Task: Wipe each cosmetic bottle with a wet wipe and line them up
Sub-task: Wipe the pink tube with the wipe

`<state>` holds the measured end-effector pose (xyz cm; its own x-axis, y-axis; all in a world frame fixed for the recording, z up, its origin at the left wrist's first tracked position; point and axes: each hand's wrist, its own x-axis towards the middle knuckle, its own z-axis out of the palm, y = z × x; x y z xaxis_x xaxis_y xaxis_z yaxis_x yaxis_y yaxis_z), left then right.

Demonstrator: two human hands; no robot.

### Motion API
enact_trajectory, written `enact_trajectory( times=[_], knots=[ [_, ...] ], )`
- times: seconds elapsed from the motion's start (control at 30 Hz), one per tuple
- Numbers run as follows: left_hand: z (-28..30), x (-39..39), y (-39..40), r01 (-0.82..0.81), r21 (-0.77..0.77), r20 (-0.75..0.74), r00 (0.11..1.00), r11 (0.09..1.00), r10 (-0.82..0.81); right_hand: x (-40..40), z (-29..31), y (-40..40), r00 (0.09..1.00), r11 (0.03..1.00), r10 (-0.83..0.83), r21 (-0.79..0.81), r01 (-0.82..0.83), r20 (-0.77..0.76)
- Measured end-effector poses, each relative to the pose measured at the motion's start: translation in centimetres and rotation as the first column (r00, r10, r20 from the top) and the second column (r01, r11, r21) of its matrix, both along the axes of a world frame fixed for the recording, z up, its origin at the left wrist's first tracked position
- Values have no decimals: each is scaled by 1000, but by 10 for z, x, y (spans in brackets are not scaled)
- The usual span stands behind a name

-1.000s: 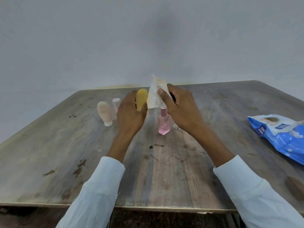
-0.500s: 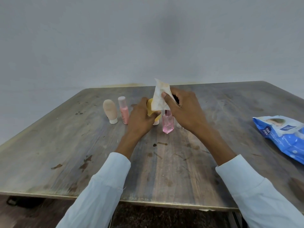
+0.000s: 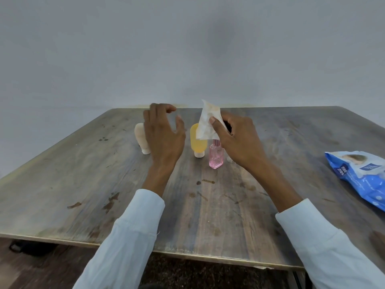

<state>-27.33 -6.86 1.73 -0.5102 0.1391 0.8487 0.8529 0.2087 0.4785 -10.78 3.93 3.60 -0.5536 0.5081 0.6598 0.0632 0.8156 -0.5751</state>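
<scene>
A yellow tube (image 3: 198,141) stands cap-down near the middle of the wooden table (image 3: 83,184). Just right of it stands a small pink glass bottle (image 3: 216,156). A beige tube (image 3: 142,140) stands to the left, partly behind my left hand (image 3: 163,138), which hovers above the table with fingers spread and holds nothing. My right hand (image 3: 237,140) pinches a crumpled, stained wet wipe (image 3: 207,122) above the pink bottle. A small pink-and-white bottle seen earlier is hidden behind my left hand.
A blue pack of wet wipes (image 3: 360,176) lies at the table's right edge. A small clear object (image 3: 230,159) sits under my right hand. A plain grey wall stands behind the table.
My left hand set the yellow tube upright beside the pink bottle, let go of it and moved left and up. My right hand kept the wipe in about the same place.
</scene>
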Motion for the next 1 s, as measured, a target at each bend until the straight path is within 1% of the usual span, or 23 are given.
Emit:
enact_trajectory(
  times=[0.1, 0.2, 0.3, 0.57, 0.8, 0.87, 0.9, 0.97, 1.0],
  knots=[
    [-3, -10, -3, -159, -50, 74, 984, 986, 163, -2, -2, 0, 1000, 1000, 9, -15, -9, -3],
    [-7, -14, -3, -212, -139, 136, 963, 967, 231, -3, -4, 0, 1000, 1000, 1, 1, -1, 5],
    [-8, -16, -4, -248, -154, 189, 943, 957, 275, -4, -3, 1, 1000, 1000, -3, 4, 3, 6],
    [-12, -20, -6, -246, -174, 254, 924, 954, 285, -3, -3, -1, 1000, 1000, 27, -12, -27, 10],
    [-12, -21, -7, -228, -122, 236, 939, 966, 252, -2, -2, -4, 999, 1000, 21, -18, -20, 42],
    [-10, -19, -7, -201, -70, 227, 951, 977, 212, -1, -3, -4, 999, 1000, 16, -18, -16, 43],
    [-8, -18, -7, -158, -21, 239, 958, 987, 158, -1, -2, -4, 999, 1000, 20, -21, -19, 38],
    [-1, -17, -7, -7, 148, 320, 947, 989, -41, 1, 0, -4, 1000, 999, 20, -31, -20, 17],
    [2, -18, -8, 83, 248, 373, 911, 965, -174, 2, 2, -4, 1000, 1000, 12, -25, -12, 3]
  ],
)
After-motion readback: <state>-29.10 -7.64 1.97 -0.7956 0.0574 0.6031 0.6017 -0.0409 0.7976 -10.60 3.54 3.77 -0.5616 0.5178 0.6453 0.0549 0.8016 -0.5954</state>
